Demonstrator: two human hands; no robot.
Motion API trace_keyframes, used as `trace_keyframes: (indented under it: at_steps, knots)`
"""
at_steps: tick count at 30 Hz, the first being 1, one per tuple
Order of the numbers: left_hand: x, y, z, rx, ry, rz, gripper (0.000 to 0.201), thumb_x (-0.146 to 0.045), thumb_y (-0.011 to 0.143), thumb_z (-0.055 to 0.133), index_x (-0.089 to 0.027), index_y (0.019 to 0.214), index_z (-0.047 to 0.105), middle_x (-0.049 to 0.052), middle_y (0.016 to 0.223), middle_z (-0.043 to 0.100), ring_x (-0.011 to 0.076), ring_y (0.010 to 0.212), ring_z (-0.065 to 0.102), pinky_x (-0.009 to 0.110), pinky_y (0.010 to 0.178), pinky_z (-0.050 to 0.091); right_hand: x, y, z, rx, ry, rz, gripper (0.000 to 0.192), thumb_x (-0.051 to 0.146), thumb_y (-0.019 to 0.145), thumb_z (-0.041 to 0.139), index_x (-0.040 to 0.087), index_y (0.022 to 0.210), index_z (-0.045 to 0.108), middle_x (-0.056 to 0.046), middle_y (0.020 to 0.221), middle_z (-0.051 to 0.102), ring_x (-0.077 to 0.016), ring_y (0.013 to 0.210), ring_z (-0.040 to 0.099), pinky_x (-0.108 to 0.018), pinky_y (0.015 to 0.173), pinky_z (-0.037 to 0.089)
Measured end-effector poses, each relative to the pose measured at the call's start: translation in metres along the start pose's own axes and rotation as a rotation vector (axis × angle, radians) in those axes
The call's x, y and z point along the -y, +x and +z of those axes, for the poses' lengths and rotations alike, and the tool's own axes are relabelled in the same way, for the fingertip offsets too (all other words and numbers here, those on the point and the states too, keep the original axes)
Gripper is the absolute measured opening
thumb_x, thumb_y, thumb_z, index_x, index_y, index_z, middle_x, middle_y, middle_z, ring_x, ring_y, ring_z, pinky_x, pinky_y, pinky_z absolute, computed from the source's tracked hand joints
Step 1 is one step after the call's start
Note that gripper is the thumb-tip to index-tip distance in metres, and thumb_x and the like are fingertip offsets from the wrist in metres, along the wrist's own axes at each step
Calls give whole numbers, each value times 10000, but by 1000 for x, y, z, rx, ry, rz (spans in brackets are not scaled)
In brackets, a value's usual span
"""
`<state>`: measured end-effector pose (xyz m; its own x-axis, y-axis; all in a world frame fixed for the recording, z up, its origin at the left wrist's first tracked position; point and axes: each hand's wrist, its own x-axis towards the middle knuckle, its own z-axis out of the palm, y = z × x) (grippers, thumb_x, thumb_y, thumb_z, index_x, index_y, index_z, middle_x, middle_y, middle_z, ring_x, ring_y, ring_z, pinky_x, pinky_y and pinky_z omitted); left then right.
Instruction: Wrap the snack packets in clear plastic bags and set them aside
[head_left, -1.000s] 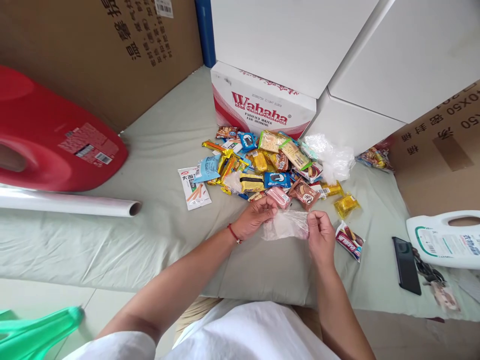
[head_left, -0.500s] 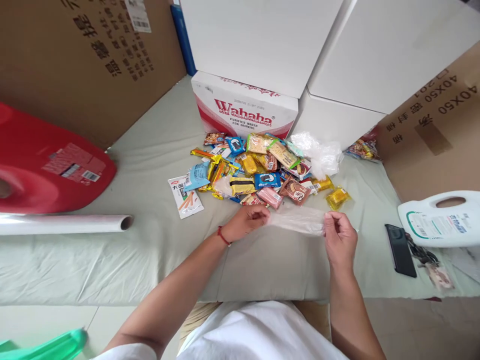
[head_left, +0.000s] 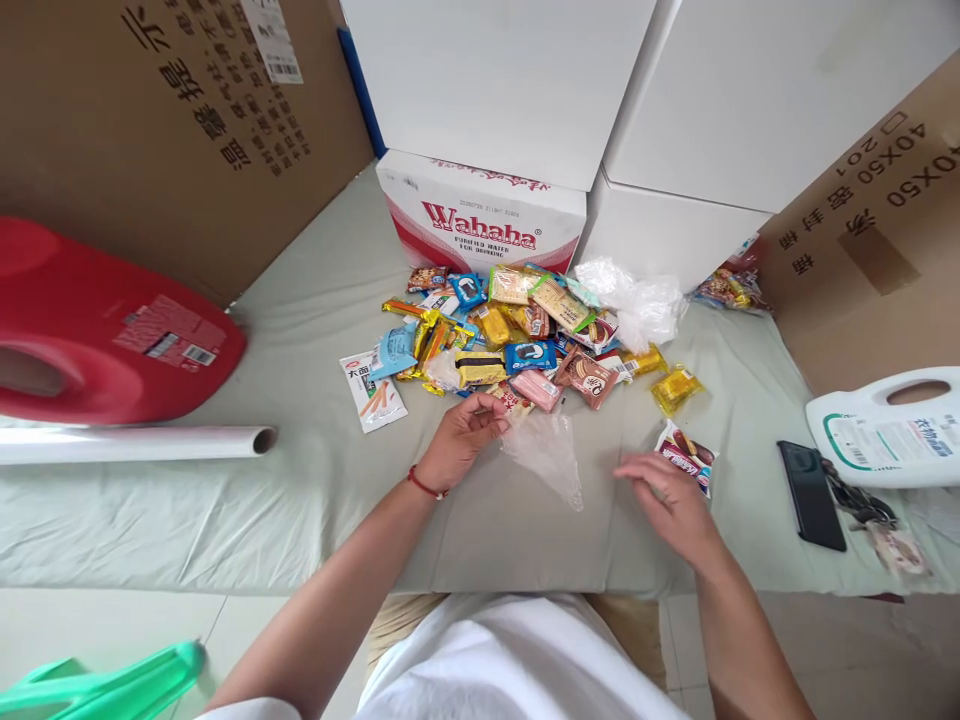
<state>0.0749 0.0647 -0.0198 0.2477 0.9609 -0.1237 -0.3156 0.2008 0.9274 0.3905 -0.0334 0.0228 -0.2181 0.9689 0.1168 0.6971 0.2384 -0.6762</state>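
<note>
My left hand (head_left: 466, 437), with a red cord on its wrist, pinches the top corner of a thin clear plastic bag (head_left: 546, 455). The bag hangs limp towards the right, just in front of a heap of wrapped snacks (head_left: 531, 357). Apart from the bag, my right hand (head_left: 671, 500) holds nothing, its fingers stretched out to the left. A purple and white snack packet (head_left: 686, 455) lies right behind that hand and is partly covered by it. A yellow snack packet (head_left: 676, 389) lies farther back.
Behind the heap stands a Wahaha box (head_left: 484, 220), with crumpled clear plastic bags (head_left: 637, 300) beside it. On the left are a red jug (head_left: 112, 330) and a white tube (head_left: 135, 442). A phone (head_left: 811, 495) and a white detergent bottle (head_left: 889, 430) lie right.
The bag was stretched between both hands; my right hand has let go and opened. My left hand has shifted slightly left. The purple packet now shows behind my right hand.
</note>
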Motion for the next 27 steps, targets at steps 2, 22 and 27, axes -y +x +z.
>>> trace_keyframes:
  at_steps: [2,22,27]
  knots:
    - [1,-5,6,25,-14,1,363,-337,696,887,-185,917,643,-18,849,627,109,751,605,236,716,507,12,12,11,-214,141,118,246,284,1028,480,255,1177,674,-76,1096,703,-210,984,682,-371,844,584]
    - [-15,-59,23,329,1002,447,428,-568,878,674,-222,1129,696,117,1154,684,299,1125,589,474,1007,423,46,-2,71,-97,-133,-426,318,-5,948,498,223,1042,698,-57,940,636,-175,803,534,-284,676,492]
    - [-4,-52,6,104,620,176,266,-443,946,600,-207,871,697,35,800,680,180,803,617,329,795,478,35,-17,60,-105,-56,-328,348,21,943,496,276,985,728,-41,958,661,-186,810,555,-313,693,508]
